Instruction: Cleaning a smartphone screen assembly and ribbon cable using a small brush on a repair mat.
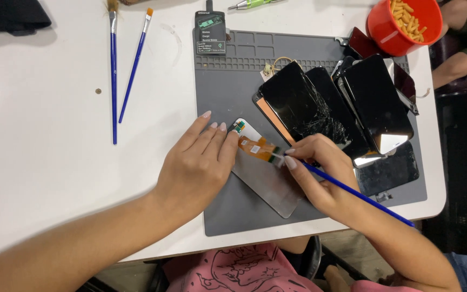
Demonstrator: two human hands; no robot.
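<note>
Both forearms are bare, with no sleeve, watch or bracelet visible. The left hand (198, 162) and the right hand (320, 173) carry no rings. Fingernails on both hands are long, rounded and finished in a pale, glossy polish. At the near edge, the pink fabric garment with dark line-drawn print (233, 270) covers the torso.
</note>
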